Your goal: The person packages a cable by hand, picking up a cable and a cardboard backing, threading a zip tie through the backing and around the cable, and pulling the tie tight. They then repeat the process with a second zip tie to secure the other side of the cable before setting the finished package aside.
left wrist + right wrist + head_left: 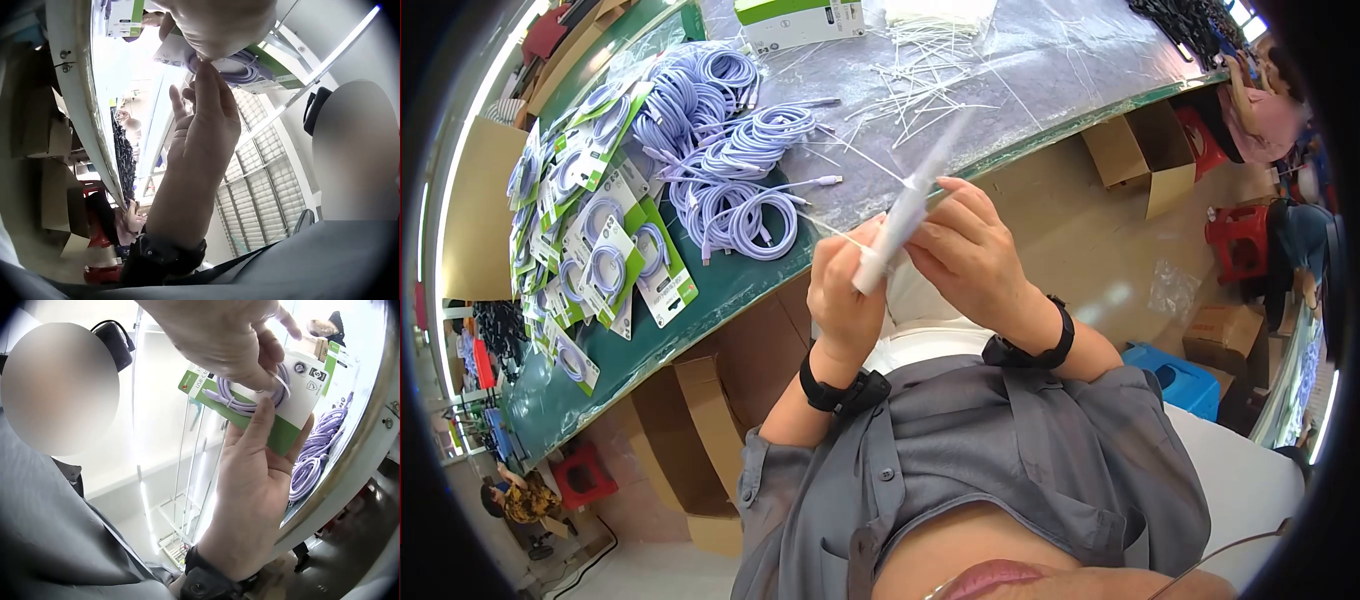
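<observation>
A white and green packaging card (300, 400), tilted nearly edge-on in the head view, carries a coiled lilac USB cable (240, 406) on its face. My left hand (845, 295) grips the card by its lower end, thumb over the front beside the coil. From the other side, my right hand (975, 245) pinches a thin white cable tie (283, 382) at the coil. In the left wrist view, the right hand's fingertips meet the coil close to the left thumb. Two white tie tails jut from the card towards the table in the head view.
Left on the green and grey table (730, 295) lie a heap of carded cables (600, 230) and a pile of loose lilac cables (730, 150). Beyond are scattered white cable ties (920, 90) and a green-white box (800, 25). Open cardboard boxes (685, 430) stand below the table.
</observation>
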{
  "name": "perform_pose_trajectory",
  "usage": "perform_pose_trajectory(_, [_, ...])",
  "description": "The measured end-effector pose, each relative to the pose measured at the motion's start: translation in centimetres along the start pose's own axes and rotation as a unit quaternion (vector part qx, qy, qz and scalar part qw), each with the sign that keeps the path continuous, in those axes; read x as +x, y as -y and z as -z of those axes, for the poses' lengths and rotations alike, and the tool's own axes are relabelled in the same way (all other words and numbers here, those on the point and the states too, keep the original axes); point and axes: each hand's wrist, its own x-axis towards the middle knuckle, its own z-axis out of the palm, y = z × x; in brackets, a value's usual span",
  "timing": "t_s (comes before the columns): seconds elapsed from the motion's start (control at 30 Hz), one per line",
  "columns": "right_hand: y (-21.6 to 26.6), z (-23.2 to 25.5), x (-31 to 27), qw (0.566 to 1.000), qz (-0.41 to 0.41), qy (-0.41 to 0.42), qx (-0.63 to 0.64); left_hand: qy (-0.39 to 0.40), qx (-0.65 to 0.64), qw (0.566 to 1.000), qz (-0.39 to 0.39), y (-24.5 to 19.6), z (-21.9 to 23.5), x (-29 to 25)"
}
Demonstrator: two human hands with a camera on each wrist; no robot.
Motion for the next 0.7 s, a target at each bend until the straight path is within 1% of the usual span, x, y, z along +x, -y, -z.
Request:
perform_pose_trajectory(0.03, [0.4, 0.4, 0.0, 0.999, 0.0, -0.028, 0.018, 0.029, -0.002, 0.999, -0.017, -0.3, 0.7, 0.1])
perform_pose_trajectory(0.07, [0.7, 0.7, 0.1, 0.998, 0.001, -0.055, 0.036, 0.007, -0.003, 0.996, -0.084, 0.2, 0.4, 0.3])
perform_pose_trajectory(0.13, [0.5, 0.8, 0.2, 0.998, 0.008, -0.053, 0.04, -0.015, -0.023, 0.994, -0.108, -0.8, 0.5, 0.7])
perform_pose_trajectory(0.17, [0.3, 0.8, 0.2, 0.998, 0.011, -0.052, 0.042, -0.009, -0.026, 0.992, -0.126, -0.9, 0.8, 0.7])
perform_pose_trajectory(0.2, [0.2, 0.8, 0.0, 0.998, 0.013, -0.051, 0.043, -0.013, -0.026, 0.992, -0.124, -1.1, 0.8, 0.7])
perform_pose_trajectory(0.27, [0.0, 0.8, -0.4, 0.997, 0.014, -0.05, 0.048, -0.011, 0.023, 0.986, -0.165, -1.6, 1.1, 0.9])
perform_pose_trajectory(0.3, [-0.1, 0.6, -0.6, 0.997, 0.014, -0.051, 0.052, 0.005, 0.026, 0.985, -0.168, -1.7, 1.4, 1.0])
perform_pose_trajectory(0.47, [-0.6, -0.3, -1.6, 0.996, 0.017, -0.057, 0.07, 0.011, 0.045, 0.984, -0.172, -2.3, 1.6, 1.3])
perform_pose_trajectory(0.53, [-0.8, -0.7, -2.1, 0.995, 0.017, -0.058, 0.078, 0.02, 0.044, 0.979, -0.196, -2.1, 1.6, 1.4])
perform_pose_trajectory(0.57, [-0.9, -0.9, -2.2, 0.995, 0.017, -0.058, 0.081, 0.018, 0.045, 0.98, -0.194, -2.0, 1.6, 1.4])
perform_pose_trajectory(0.63, [-1.0, -1.1, -2.5, 0.994, 0.019, -0.059, 0.088, 0.028, 0.003, 0.985, -0.169, -1.7, 1.4, 1.0])
perform_pose_trajectory(0.67, [-1.1, -1.1, -2.6, 0.994, 0.019, -0.06, 0.089, 0.026, 0.003, 0.985, -0.168, -1.5, 1.2, 0.8])
perform_pose_trajectory(0.7, [-1.1, -1.1, -2.5, 0.994, 0.019, -0.062, 0.091, 0.008, -0.065, 0.99, -0.123, -1.2, 0.9, 0.7])
